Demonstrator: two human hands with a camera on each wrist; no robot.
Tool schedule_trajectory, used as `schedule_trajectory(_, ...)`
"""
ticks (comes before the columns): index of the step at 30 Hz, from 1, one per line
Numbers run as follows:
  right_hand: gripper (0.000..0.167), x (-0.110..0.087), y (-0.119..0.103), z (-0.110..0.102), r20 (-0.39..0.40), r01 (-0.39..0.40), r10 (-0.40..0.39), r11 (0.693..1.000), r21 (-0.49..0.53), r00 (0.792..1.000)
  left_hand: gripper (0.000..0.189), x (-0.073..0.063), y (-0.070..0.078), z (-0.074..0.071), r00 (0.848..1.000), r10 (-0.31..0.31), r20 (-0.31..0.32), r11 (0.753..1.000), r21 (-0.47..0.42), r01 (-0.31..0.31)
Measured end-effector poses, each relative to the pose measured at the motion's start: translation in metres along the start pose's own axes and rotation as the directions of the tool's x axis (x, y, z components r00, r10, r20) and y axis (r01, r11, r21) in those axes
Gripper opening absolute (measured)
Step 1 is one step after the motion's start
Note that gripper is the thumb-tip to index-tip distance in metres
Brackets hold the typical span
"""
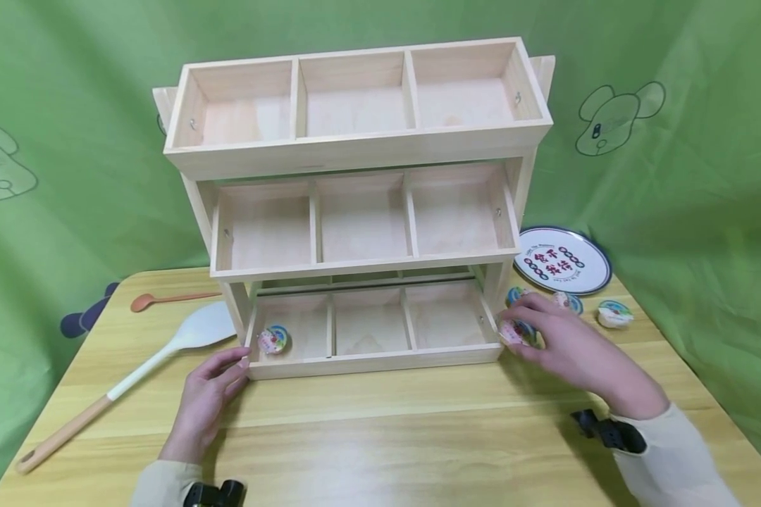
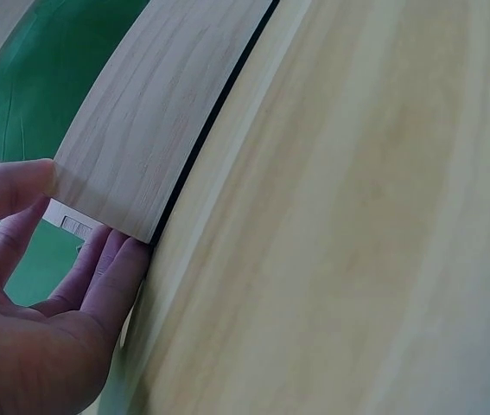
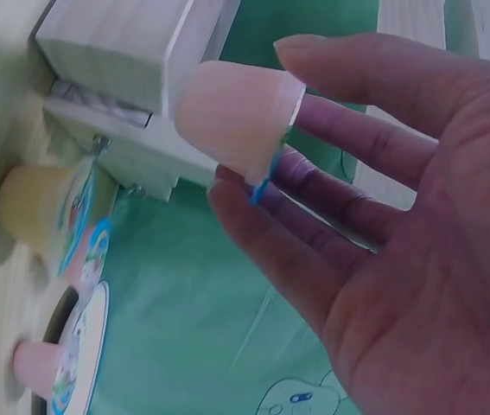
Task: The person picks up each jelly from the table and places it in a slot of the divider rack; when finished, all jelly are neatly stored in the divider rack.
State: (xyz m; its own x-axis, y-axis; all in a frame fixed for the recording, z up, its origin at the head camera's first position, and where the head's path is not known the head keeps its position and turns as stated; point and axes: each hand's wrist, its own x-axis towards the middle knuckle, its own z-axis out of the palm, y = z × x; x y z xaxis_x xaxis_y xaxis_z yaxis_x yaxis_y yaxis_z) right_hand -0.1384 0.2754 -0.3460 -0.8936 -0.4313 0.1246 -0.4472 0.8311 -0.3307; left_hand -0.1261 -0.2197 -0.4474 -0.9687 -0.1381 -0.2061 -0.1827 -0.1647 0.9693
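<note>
A three-tier wooden rack (image 1: 358,162) stands on the table, each tier split into three compartments. My left hand (image 1: 209,394) holds the front left corner of its lowest tier; the left wrist view shows the thumb (image 2: 20,183) at the upper corner and fingertips lower on the end. One jelly cup (image 1: 273,339) lies in the lowest tier's left compartment. At that tier's right end, my right hand (image 1: 567,341) holds a pale pink jelly cup (image 3: 236,119) by its lid end, bottom pointing away from the palm.
Three more jelly cups, including a yellow one (image 3: 33,207) and a pink one (image 1: 614,314), sit right of the rack. Behind them is a white plate (image 1: 577,271) with a dark rim. On the left lie a white spatula (image 1: 206,327) and a small orange-brown spoon (image 1: 144,303). Green cloth (image 1: 672,176) hangs behind.
</note>
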Motion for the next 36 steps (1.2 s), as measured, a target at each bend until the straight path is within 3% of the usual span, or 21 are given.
schedule_trajectory(9, 0.041, 0.010, -0.012, 0.008, 0.015, 0.048, -0.048, 0.999, -0.007, 0.999, 0.024, 0.000, 0.001, 0.001, 1.000, 0.012, -0.002, 1.000, 0.006, -0.012)
schedule_trajectory(27, 0.039, 0.029, -0.028, 0.019, 0.056, 0.057, -0.059, 0.998, 0.031, 0.997, 0.020, 0.000, 0.001, 0.001, 1.000, 0.007, 0.015, 1.000, 0.003, -0.007)
schedule_trajectory(36, 0.036, 0.040, -0.038, 0.023, 0.060, 0.091, -0.089, 0.996, -0.016, 0.994, 0.022, 0.001, -0.002, -0.002, 1.000, 0.008, 0.015, 1.000, 0.001, -0.008)
